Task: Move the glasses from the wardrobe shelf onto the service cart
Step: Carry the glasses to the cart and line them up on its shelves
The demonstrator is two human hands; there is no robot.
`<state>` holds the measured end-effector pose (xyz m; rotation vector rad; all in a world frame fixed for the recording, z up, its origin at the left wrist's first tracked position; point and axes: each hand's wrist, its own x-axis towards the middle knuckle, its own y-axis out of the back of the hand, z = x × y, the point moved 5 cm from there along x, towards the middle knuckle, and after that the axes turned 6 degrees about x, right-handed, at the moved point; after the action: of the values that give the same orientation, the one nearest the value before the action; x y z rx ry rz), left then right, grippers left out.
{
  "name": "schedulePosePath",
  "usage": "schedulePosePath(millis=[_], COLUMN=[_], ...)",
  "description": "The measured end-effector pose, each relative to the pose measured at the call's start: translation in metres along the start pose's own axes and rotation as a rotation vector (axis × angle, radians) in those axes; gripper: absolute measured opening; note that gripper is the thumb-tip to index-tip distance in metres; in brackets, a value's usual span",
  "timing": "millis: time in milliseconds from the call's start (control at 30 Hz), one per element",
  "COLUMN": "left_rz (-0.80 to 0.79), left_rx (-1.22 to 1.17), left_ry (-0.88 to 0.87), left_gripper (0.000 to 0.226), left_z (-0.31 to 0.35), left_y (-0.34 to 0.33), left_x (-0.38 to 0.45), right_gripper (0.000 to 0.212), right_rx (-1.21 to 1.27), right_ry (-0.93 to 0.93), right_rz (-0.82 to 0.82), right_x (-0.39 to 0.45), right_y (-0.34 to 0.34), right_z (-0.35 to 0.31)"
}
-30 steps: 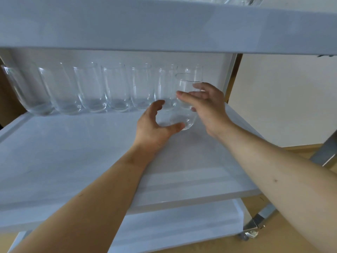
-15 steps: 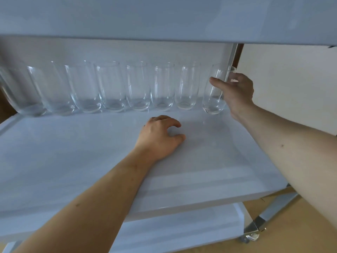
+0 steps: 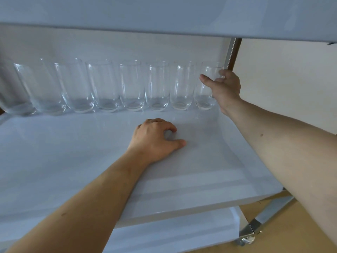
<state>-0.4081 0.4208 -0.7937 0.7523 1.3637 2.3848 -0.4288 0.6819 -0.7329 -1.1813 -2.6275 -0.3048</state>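
Note:
Several clear glasses stand in a row (image 3: 131,86) along the back of the white middle shelf of the service cart (image 3: 73,161). My right hand (image 3: 225,88) grips the rightmost glass (image 3: 205,99) near its rim; the glass stands on the shelf at the row's right end, close to the cart's back right post. My left hand (image 3: 156,139) rests on the shelf in front of the row, fingers loosely curled, holding nothing.
The cart's upper shelf (image 3: 164,15) hangs low over the glasses. A lower shelf (image 3: 173,232) sits beneath. A chrome leg with a caster (image 3: 248,236) stands at the front right on the wooden floor. A pale wall (image 3: 282,79) lies to the right.
My right hand carried the glass from the middle of the shelf back and right to the end of the row. My left hand let go of it and settled flat on the shelf.

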Motion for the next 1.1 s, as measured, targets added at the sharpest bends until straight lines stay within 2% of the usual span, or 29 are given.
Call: schedulePosePath(millis=[367, 500, 733, 933, 1100], left_rz=[-0.006, -0.014, -0.029, -0.045, -0.004], left_rx=[-0.016, -0.029, 0.04, 0.037, 0.038], left_ry=[0.006, 0.024, 0.031, 0.078, 0.085], left_gripper=[0.04, 0.039, 0.04, 0.044, 0.04], left_z=[-0.001, 0.0, 0.008, 0.015, 0.028], left_y=[-0.001, 0.0, 0.003, 0.006, 0.017], left_x=[0.002, 0.002, 0.0, -0.006, -0.043], right_gripper=[0.098, 0.087, 0.073, 0.079, 0.076], right_rx=[-0.06, -0.112, -0.456, -0.668, -0.772], right_ry=[-0.042, -0.06, 0.037, 0.179, 0.133], right_rz=[-0.065, -0.049, -0.178, -0.277, -0.392], right_x=[-0.003, -0.022, -0.064, -0.103, -0.15], right_y=[0.0, 0.008, 0.015, 0.013, 0.029], right_z=[0.007, 0.011, 0.009, 0.003, -0.002])
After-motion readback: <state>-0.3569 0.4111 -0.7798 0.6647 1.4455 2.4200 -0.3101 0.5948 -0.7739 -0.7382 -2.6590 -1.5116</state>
